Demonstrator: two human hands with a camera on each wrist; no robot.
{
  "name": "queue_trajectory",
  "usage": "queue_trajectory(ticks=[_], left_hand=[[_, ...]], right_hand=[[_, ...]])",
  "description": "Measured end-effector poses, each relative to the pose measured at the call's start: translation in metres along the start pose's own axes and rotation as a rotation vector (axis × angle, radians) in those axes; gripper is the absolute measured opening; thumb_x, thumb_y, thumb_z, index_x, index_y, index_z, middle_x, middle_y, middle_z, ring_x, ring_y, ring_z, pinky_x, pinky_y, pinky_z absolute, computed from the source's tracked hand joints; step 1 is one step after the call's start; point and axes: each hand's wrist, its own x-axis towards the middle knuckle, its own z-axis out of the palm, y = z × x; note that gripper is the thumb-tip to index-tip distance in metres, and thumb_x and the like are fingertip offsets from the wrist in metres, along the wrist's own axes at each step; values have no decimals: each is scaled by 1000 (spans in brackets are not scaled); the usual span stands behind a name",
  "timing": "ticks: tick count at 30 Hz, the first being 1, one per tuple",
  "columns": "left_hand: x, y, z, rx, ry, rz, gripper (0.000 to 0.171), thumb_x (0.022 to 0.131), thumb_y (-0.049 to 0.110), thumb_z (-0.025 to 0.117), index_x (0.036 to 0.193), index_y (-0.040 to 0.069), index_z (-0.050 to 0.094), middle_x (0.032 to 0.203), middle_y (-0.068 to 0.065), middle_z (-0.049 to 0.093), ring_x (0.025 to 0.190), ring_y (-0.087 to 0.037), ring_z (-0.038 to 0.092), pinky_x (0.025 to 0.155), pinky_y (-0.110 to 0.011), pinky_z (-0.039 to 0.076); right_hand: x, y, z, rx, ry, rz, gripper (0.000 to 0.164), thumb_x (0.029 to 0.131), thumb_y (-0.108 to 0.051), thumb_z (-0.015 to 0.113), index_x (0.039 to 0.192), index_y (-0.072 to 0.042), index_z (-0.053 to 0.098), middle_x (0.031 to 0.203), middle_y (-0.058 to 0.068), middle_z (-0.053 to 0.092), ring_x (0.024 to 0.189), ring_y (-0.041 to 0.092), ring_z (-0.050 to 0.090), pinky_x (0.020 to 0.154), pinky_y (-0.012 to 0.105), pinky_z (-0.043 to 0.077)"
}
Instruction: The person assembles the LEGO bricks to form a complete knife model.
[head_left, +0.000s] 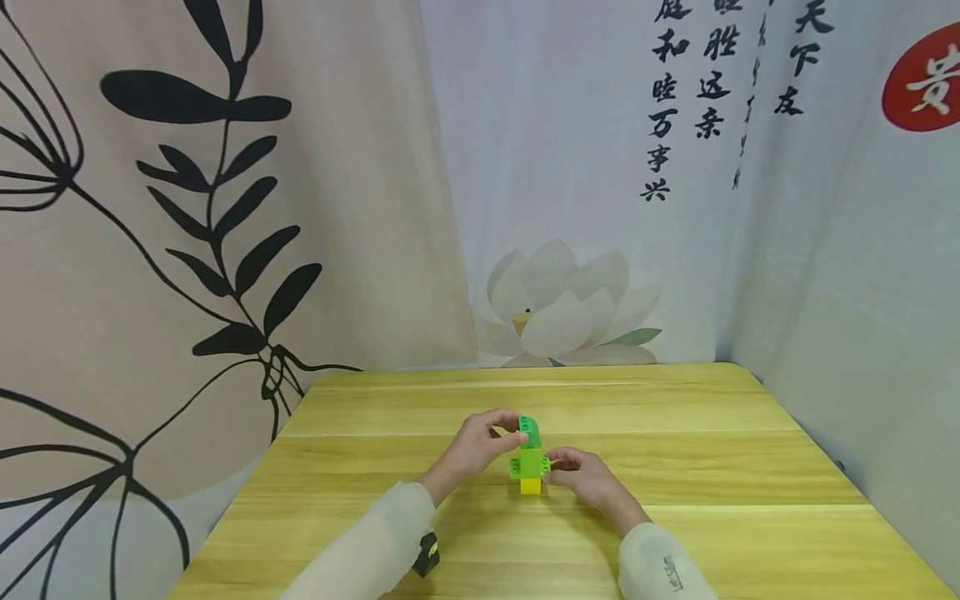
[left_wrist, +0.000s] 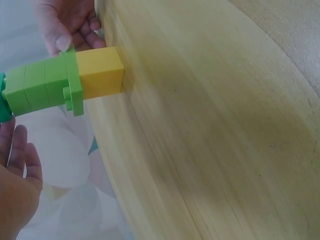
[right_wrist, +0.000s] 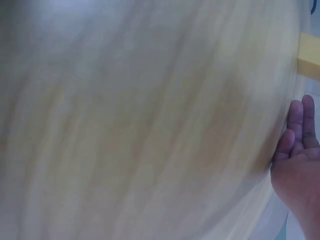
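A stack of toy building blocks stands upright on the table. Its base is a yellow block (left_wrist: pixel 102 72), with a light green plate (left_wrist: pixel 74 82) across it whose studded ends stick out on both sides. Light green bricks (left_wrist: pixel 37 86) rise above the plate, and a darker green curved brick (head_left: pixel 530 432) tops the stack. My left hand (head_left: pixel 480 440) pinches that top brick from the left between thumb and fingers. From the right, my right hand (head_left: pixel 588 479) holds the plate's end, its thumb against the edge. In the right wrist view its fingertips are out of frame.
The wooden table (head_left: pixel 675 417) reaches back to a printed curtain (head_left: pixel 570 167), and another curtain hangs along the right side. A small black device (head_left: pixel 427 555) sits at my left sleeve.
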Motion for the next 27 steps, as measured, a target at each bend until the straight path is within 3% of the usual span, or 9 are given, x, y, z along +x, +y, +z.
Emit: queue_trajectory(ticks=[12, 27], left_hand=[[-1, -1, 1, -7, 9, -28, 19, 89, 29, 76, 105, 19, 71, 101, 6, 65, 98, -18, 56, 84, -35, 46], [3, -4, 1, 85, 34, 63, 22, 89, 26, 77, 109, 18, 73, 99, 11, 67, 97, -13, 58, 86, -36, 49]], right_hand=[[-2, 1, 3, 9, -2, 23, 36, 88, -22, 76, 121, -9, 67, 116, 6, 67, 110, 28, 60, 98, 55, 43], [-1, -3, 0, -10, -1, 35, 35, 89, -22, 75, 121, -10, 67, 115, 4, 67, 110, 26, 59, 98, 55, 43]])
